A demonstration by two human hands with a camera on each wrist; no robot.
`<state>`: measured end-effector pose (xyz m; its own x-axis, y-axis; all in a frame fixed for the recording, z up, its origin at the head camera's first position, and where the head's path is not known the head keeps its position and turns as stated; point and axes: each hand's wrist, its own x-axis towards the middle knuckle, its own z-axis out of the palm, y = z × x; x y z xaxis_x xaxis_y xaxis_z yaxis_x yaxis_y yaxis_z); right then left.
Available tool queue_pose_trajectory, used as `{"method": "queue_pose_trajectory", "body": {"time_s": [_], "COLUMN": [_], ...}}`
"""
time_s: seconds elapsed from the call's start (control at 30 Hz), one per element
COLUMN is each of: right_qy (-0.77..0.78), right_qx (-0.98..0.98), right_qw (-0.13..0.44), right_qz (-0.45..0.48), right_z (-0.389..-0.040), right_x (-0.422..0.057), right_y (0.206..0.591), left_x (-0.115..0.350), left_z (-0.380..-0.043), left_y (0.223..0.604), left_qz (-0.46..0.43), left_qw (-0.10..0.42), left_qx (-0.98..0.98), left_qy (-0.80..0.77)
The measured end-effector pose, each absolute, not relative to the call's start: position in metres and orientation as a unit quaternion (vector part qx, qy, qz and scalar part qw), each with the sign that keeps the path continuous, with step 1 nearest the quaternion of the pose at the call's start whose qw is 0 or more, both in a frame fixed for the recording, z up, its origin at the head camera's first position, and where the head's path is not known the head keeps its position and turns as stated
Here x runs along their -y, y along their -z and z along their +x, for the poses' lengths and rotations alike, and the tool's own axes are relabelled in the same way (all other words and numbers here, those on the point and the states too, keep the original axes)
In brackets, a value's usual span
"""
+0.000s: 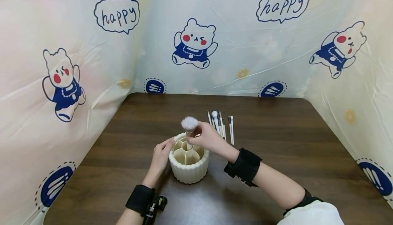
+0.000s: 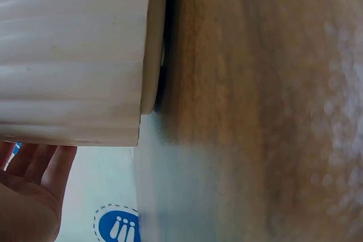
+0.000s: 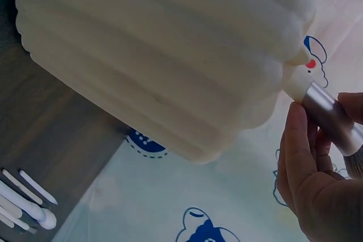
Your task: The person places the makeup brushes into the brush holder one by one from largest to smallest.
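A cream fluted brush holder (image 1: 188,172) with several compartments stands on the table. Over its top my right hand (image 1: 210,138) pinches a fluffy makeup brush (image 1: 189,124), bristles up. The brush's handle end reaches down into the holder's middle. In the right wrist view the thumb and fingers of the right hand (image 3: 317,179) grip the metal ferrule (image 3: 332,117). My left hand (image 1: 161,155) touches the holder's left rim with its fingers. In the left wrist view the holder's wall (image 2: 74,55) covers part of the left hand (image 2: 34,196).
Several slim makeup brushes (image 1: 231,129) lie in a row on the dark wooden table (image 1: 270,133), behind and right of the holder. A printed cloth (image 1: 239,41) with bears hangs around the table's back and sides.
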<state>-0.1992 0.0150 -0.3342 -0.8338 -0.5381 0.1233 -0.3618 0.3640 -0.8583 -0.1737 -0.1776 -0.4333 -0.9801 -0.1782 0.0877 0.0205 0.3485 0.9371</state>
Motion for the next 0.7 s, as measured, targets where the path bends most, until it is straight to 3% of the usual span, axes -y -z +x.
{"method": "queue_pose_trajectory", "body": {"time_s": [0.7], "right_qy": [0.387], "right_qx": [-0.863], "right_qw": [0.106], "right_qz": [-0.305], "right_z": [-0.202], "right_x": [-0.0112], "right_y": [0.3378], "left_x": [0.1772], "left_z": [-0.1743], "left_y": [0.4338], "left_qz": [0.047], "left_qw": [0.093], "left_qx": [0.815], "left_qy": [0.57]}}
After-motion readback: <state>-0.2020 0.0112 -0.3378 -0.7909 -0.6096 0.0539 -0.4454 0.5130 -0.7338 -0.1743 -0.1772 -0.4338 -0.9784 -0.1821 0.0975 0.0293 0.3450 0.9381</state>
